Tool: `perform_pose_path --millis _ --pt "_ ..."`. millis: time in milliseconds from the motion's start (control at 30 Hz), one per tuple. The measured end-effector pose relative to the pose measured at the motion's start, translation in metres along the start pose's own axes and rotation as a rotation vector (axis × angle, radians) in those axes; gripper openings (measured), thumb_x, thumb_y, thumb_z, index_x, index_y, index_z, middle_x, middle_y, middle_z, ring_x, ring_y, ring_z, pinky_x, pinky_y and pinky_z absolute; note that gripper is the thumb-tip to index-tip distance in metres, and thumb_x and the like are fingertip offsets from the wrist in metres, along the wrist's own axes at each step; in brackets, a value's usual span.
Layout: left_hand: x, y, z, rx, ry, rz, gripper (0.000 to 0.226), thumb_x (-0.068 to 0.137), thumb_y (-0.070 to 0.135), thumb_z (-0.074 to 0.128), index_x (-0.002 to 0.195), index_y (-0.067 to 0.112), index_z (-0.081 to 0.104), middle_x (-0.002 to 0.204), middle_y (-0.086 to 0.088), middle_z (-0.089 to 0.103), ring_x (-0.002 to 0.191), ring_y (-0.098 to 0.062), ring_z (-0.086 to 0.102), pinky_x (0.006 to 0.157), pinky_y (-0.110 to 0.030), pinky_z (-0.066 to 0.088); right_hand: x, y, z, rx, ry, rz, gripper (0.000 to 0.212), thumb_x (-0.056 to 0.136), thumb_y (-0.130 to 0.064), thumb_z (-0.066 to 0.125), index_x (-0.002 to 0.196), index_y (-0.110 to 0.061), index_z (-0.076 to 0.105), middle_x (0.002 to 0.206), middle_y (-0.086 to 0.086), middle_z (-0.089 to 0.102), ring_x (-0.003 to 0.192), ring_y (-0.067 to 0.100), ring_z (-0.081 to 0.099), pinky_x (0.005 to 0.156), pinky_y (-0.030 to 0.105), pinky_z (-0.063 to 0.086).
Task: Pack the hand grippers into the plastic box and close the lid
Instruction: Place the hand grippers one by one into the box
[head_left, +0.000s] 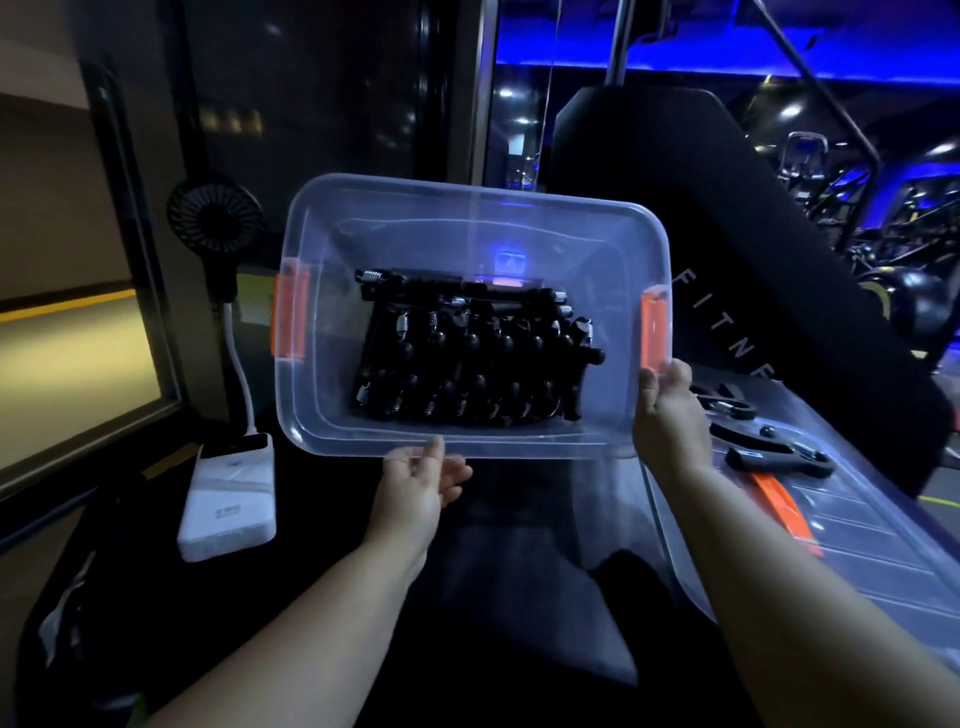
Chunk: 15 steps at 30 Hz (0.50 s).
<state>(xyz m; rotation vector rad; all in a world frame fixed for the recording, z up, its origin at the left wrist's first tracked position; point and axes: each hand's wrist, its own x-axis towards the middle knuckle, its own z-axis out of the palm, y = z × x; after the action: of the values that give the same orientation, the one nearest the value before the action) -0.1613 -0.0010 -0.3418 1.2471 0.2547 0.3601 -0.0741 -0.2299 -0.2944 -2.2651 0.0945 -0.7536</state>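
Observation:
A clear plastic box (332, 405) with orange side latches is tilted toward me, lifted off the dark surface. Several black hand grippers (472, 353) with steel springs lie packed in rows inside it. My right hand (670, 415) grips the box's right rim just below the orange latch. My left hand (423, 480) is under the near rim, fingers relaxed and touching the box's edge. The clear lid (857, 545) lies flat to the right with an orange latch on it. Two or three more black hand grippers (774, 457) rest on the lid.
A white power bank (228, 499) lies at the left with a cable going up to a small black fan (213, 218). A black padded gym seat (701, 234) stands behind the box. A window frame runs along the left.

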Motion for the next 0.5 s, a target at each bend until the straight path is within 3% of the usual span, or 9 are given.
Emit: perform_pose_path --millis 133,200,367,500 --pt "-0.01 -0.006 0.033 0.098 -0.045 -0.062 0.021 0.095 0.028 0.055 0.091 0.009 0.048 0.089 -0.009 0.065 0.067 -0.014 0.064 0.053 -0.021 0.051 0.003 -0.003 -0.003 0.001 -0.035 0.012 0.035 0.102 -0.038 0.029 0.123 -0.01 0.036 0.101 0.02 0.059 0.085 0.036 0.054 0.068 0.037 0.036" --pt "-0.018 -0.009 0.053 0.083 -0.057 -0.107 0.021 0.094 0.026 0.058 0.09 0.011 0.044 0.087 -0.008 0.064 0.068 -0.015 0.063 0.058 -0.023 0.054 0.003 -0.003 -0.004 -0.004 -0.054 0.018 0.036 0.102 -0.039 0.028 0.123 -0.01 0.035 0.1 0.019 0.059 0.081 0.033 0.052 0.067 0.036 0.036" --pt "-0.019 -0.019 0.092 -0.075 -0.068 -0.196 0.035 0.091 0.025 0.063 0.112 0.002 0.047 0.091 -0.009 0.066 0.078 -0.017 0.068 0.07 -0.028 0.058 0.002 -0.003 -0.006 0.008 -0.085 0.015 0.035 0.102 -0.041 0.028 0.119 -0.011 0.034 0.094 0.017 0.058 0.08 0.033 0.054 0.067 0.038 0.04" --pt "-0.021 -0.033 0.114 -0.143 -0.036 -0.193 0.032 0.091 0.027 0.063 0.109 0.007 0.046 0.099 -0.013 0.068 0.091 -0.027 0.068 0.083 -0.04 0.057 0.002 0.0 -0.011 -0.021 -0.125 -0.003 0.034 0.102 -0.042 0.028 0.117 -0.012 0.035 0.089 0.008 0.052 0.076 0.028 0.049 0.065 0.035 0.036"
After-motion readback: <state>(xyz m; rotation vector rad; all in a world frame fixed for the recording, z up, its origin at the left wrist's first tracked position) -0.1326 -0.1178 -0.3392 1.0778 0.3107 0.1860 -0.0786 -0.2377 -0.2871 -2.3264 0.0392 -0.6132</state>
